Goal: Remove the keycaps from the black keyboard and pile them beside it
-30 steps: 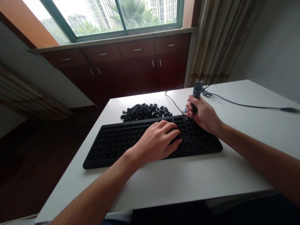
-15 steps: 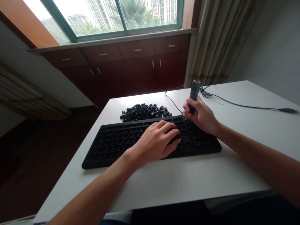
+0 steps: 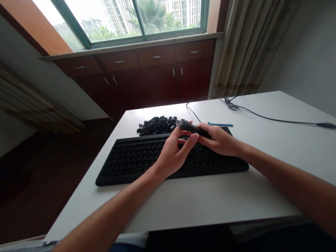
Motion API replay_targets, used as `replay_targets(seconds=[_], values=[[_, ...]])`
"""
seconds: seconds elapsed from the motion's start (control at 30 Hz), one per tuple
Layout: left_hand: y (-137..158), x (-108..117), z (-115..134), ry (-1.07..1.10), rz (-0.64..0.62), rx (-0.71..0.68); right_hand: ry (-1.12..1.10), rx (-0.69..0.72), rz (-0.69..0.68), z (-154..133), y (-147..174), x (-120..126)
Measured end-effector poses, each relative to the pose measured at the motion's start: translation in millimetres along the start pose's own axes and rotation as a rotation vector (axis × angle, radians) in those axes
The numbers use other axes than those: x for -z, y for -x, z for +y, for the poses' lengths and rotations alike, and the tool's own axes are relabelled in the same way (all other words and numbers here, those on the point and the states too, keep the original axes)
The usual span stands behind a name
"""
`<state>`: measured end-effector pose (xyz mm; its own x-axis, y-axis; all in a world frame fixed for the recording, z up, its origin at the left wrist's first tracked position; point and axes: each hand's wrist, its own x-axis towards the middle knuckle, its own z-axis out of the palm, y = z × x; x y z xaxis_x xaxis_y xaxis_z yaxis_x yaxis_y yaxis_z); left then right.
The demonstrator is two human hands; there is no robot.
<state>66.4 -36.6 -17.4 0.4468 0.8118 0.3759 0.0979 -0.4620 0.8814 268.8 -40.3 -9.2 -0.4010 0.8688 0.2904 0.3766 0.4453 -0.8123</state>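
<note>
A black handheld tool (image 3: 195,128) lies slanted across my two hands, over the keyboard. It has a dark handle, and its left end looks rough and greyish; its exact kind is unclear. My right hand (image 3: 219,140) grips the handle end. My left hand (image 3: 175,150) has its thumb and fingers curled around the part toward the rough end. Below both hands sits a black keyboard (image 3: 136,154), its left and middle parts showing bare key sockets without caps. Behind it is a heap of loose black keycaps (image 3: 156,125), partly beside my left fingers.
A thin blue stick-like tool (image 3: 220,124) lies behind my right hand. A black cable (image 3: 275,119) runs over the white table (image 3: 196,199), bundled near the back edge. A small bent wire (image 3: 248,116) lies near it. Cabinets (image 3: 149,80) stand beyond the table.
My right hand has tipped the tool from upright to nearly level and brought it left and down. My left hand has risen off the keyboard to the tool. The blue stick has come into view.
</note>
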Motion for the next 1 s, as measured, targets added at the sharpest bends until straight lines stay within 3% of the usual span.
replay_targets(seconds=[0.23,0.43,0.77,1.0], values=[[-6,-2,-6,0.139,0.079,0.067,0.136,0.018,0.033,1,-2,-6],[-7,-2,-2,0.211,0.064,0.098,0.101,0.065,-0.025,0,-2,-7],[-11,-2,-5,0.243,0.002,0.044,0.188,0.087,-0.035,3,0,-11],[-7,-9,-3,0.326,0.018,-0.124,0.13,0.153,0.024,5,5,-8]])
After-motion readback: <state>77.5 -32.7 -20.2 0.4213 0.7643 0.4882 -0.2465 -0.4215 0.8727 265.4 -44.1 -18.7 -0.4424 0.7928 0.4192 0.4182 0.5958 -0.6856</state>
